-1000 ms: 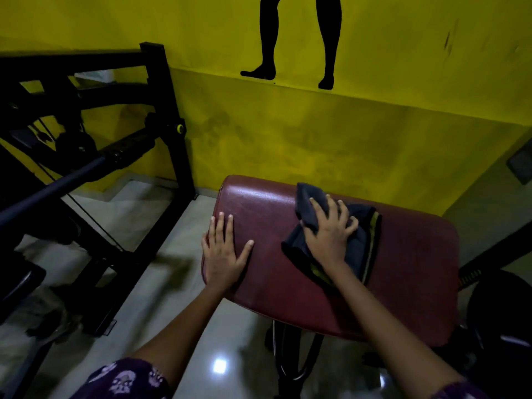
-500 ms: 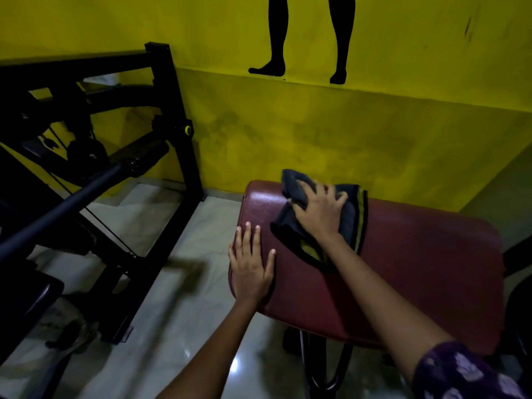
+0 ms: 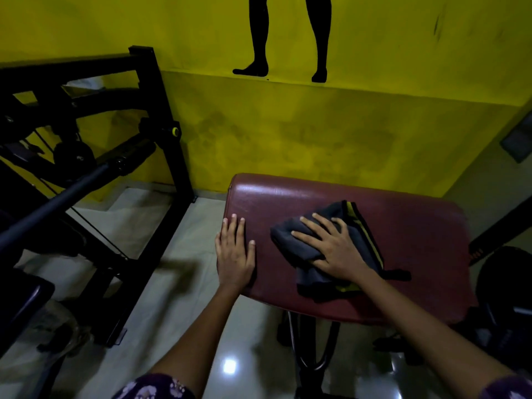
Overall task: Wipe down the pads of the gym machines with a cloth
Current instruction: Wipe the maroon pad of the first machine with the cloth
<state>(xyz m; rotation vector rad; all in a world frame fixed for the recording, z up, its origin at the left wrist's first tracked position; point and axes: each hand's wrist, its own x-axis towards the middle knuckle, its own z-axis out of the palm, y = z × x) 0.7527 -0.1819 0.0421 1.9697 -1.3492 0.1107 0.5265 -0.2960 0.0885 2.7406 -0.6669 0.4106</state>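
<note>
Cloth (image 3: 331, 249) mid-pad (image 3: 417, 240), pressed flat under right hand (image 3: 335, 250), fingers straight. Left hand (image 3: 234, 253) flat, released, on pad's left edge.

My right hand (image 3: 335, 246) lies flat with fingers spread on a crumpled dark grey cloth with yellow stripes (image 3: 357, 226), pressing it onto the dark red padded vinyl seat of the gym machine (image 3: 417, 231). My left hand (image 3: 233, 254) rests flat at the pad's nine o'clock edge, fingers straight and pointing toward twelve o'clock, just beside the cloth but not touching it. At ten o'clock from the pad stands a black steel machine frame (image 3: 169, 122) with a yellow-tipped knob (image 3: 174, 131) and a long dark bar (image 3: 66, 191). Toward twelve o'clock, a yellow wall (image 3: 288, 133) carries black painted silhouette legs (image 3: 260, 38). Pale glossy floor tiles (image 3: 161, 283) lie below.
</note>
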